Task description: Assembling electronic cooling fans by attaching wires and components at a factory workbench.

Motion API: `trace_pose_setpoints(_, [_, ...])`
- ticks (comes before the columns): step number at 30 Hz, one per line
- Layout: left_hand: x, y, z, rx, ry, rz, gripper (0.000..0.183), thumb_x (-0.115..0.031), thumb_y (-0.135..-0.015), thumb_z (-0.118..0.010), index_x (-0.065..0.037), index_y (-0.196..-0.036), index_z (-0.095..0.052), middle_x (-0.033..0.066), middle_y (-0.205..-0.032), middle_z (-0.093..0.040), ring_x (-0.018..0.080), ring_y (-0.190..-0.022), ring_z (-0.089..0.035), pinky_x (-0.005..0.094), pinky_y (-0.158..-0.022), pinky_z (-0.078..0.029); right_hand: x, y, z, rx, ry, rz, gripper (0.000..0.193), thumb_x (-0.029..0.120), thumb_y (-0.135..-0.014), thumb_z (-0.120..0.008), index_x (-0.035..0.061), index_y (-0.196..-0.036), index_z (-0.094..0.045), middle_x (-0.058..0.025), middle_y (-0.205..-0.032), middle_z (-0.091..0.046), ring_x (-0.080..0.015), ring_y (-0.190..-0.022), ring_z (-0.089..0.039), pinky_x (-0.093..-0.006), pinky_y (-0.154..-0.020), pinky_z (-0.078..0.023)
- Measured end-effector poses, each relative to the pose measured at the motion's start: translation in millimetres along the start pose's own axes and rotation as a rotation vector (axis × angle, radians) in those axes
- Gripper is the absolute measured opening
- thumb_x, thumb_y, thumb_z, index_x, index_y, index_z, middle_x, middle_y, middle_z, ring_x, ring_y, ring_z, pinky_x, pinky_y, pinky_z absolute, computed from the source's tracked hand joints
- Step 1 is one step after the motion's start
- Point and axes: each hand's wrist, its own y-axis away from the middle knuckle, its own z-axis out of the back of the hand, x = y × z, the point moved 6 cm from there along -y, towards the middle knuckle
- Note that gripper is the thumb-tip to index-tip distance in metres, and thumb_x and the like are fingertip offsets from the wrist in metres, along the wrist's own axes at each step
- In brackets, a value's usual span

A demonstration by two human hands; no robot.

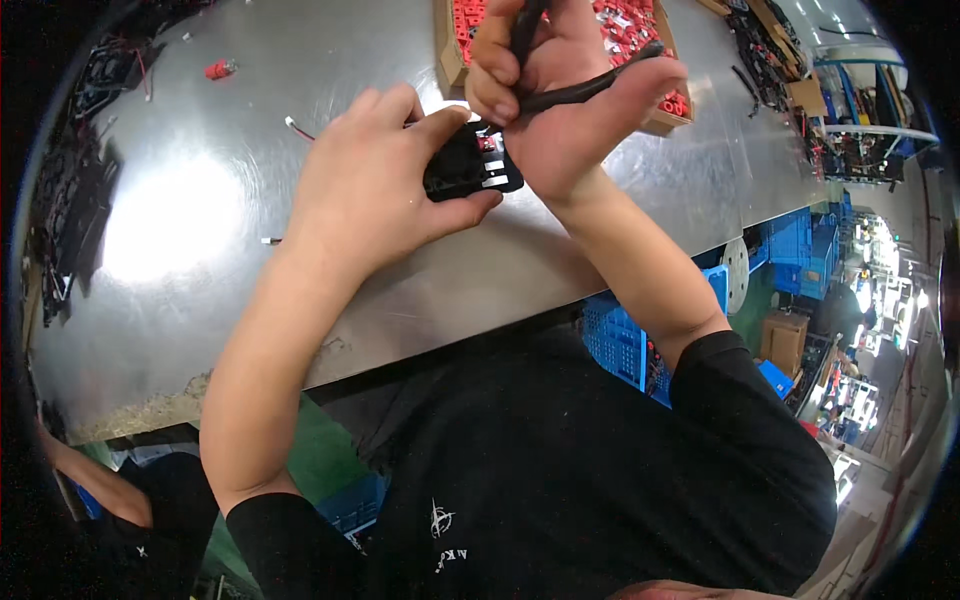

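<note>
A black plastic case (457,165) with shiny metal contacts along its right side is gripped in my left hand (365,175), thumb below and fingers above. A small red piece shows among the contacts. Spread black handles of what looks like pliers (585,92) lie in my right hand (560,110), whose fingers curl round one handle while the other rests along the thumb. The tool's head is close to the case's upper right corner, and I cannot tell whether it touches. Thin wires with white plugs (291,122) stick out from beneath my left hand.
Behind my right hand stands a cardboard box (450,45) of small red parts. A loose red part (220,69) lies on the metal table (400,320). Black parts pile up at the left and far right. Blue crates (615,340) stand below the edge; another person's arm (100,475) shows lower left.
</note>
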Motion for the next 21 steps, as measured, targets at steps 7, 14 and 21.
trace_pose_setpoints(7, [4,3,-1,-0.005,0.032,-0.012,0.063,-0.049,-0.074,-0.088,-0.016,-0.127,-0.076,0.0102,-0.101,-0.060,0.0325,-0.101,-0.063,0.0454,-0.086,-0.055,-17,-3,4,0.000,-0.087,-0.042,0.113,0.111,-0.071,-0.035,0.0101,-0.120,-0.049,-0.0014,-0.080,-0.045,-0.0093,-0.061,-0.041,-0.0220,-0.057,-0.034])
trace_pose_setpoints(14, [3,3,-2,-0.015,-0.011,-0.025,0.056,-0.051,-0.078,-0.086,-0.015,-0.121,-0.078,0.0094,-0.098,-0.065,0.0303,-0.097,-0.066,0.0437,-0.087,-0.057,-21,-1,6,-0.029,-0.082,-0.061,0.113,0.111,-0.072,-0.035,0.0101,-0.122,-0.050,-0.0024,-0.082,-0.046,-0.0099,-0.064,-0.041,-0.0231,-0.059,-0.035])
trace_pose_setpoints(21, [0,1,1,-0.025,-0.013,-0.045,0.055,-0.051,-0.079,-0.086,-0.015,-0.120,-0.078,0.0093,-0.099,-0.065,0.0309,-0.100,-0.065,0.0439,-0.088,-0.056,-6,-7,0,0.480,-0.258,0.375,0.116,0.111,-0.073,-0.032,0.0074,-0.122,-0.049,-0.0020,-0.085,-0.046,-0.0096,-0.066,-0.040,-0.0232,-0.062,-0.035])
